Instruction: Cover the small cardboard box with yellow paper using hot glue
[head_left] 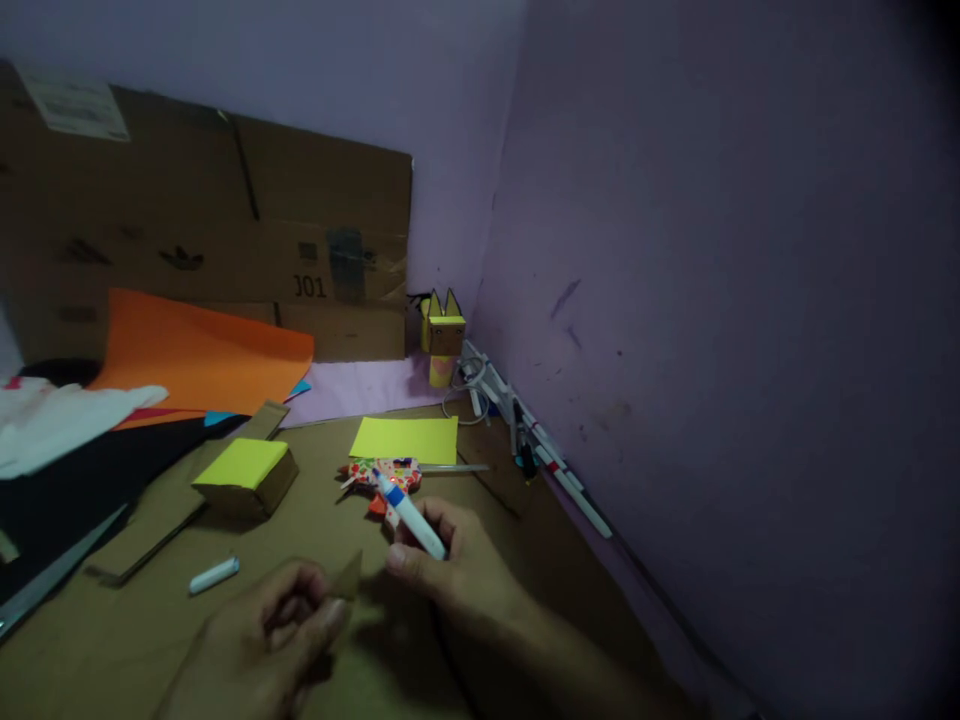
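Between the thumb and fingers of my left hand (270, 635) is a small triangular cardboard piece (348, 578), its tip pointing up. My right hand (465, 565) grips a white marker (416, 522) with a blue band, its tip uncapped and pointing up and left. Beyond the marker lies a colourful patterned glue gun (401, 472), partly hidden by it. A white cap (214, 576) rests on the cardboard surface left of my hands. Farther back on the left stands a small cardboard box (259, 485) with a yellow top.
A yellow paper sheet (405, 440) lies behind the glue gun. At the back corner stands a cardboard figure (445, 340) with pointed ears. Several markers (570, 485) line the right wall. Orange sheet (202, 355) and a large cardboard panel (330, 190) are at the back left.
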